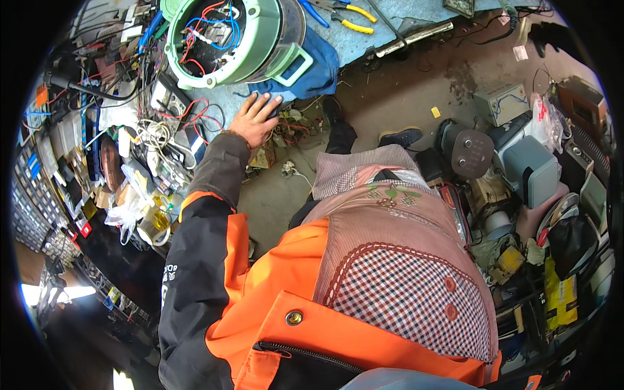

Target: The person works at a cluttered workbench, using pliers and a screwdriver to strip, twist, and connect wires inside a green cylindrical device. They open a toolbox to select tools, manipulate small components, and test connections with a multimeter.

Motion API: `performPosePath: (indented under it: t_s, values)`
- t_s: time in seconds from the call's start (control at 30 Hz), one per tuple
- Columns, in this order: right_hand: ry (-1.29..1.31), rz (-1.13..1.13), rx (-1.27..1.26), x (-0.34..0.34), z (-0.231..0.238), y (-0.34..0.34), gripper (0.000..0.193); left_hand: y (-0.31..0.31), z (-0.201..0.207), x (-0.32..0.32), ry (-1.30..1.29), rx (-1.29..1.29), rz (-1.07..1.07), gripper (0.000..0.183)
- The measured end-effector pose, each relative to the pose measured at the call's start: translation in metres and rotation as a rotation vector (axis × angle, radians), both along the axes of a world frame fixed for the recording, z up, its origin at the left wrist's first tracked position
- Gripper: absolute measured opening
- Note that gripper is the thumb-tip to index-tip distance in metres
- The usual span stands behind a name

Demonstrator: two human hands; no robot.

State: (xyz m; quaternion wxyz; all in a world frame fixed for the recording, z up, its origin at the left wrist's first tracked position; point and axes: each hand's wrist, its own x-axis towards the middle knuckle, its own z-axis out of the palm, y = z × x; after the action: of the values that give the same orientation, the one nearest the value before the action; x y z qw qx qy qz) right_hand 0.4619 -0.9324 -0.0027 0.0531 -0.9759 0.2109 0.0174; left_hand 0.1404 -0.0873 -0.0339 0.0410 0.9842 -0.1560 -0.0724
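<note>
My left hand (257, 121) rests on the near edge of the blue-grey workbench (364, 44), its fingers stretched out and holding nothing. Just beyond the fingertips, a round pale green appliance housing (265, 49) lies on its side with its open end showing red and blue wires (218, 32). A green handle (294, 67) sticks out from it toward me. Beneath the housing is a dark blue cloth (318, 65), close to my fingers. My right hand is outside the picture.
Yellow-handled pliers (354, 23) lie at the bench's far side. Tangled cables (159, 136) and a multimeter (170, 97) crowd the left. A grey-brown appliance (469, 153), a grey box (533, 170) and bags pile up on the floor to my right. My shoe (400, 136) stands beside them.
</note>
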Motion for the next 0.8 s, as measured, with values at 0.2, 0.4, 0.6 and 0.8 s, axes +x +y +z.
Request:
performPosePath:
  t_s: [0.2, 0.4, 0.6, 0.8]
  values:
    - [0.175, 0.062, -0.226, -0.068, -0.038, 0.02, 0.035, 0.001, 0.007, 0.002, 0.0, 0.006, -0.001, 0.032]
    - [0.474, 0.997, -0.331, -0.102, -0.105, 0.139, 0.035, 0.0, 0.004, 0.002, 0.0, -0.03, 0.013, 0.033]
    - [-0.273, 1.552, 0.75, 0.022, -0.012, 0.536, 0.024, 0.006, 0.008, 0.001, 0.021, -0.061, 0.004, 0.035]
    - [-0.457, 1.21, 0.318, 0.025, -0.064, 0.666, 0.048, 0.007, -0.004, -0.005, -0.049, -0.119, 0.022, 0.028]
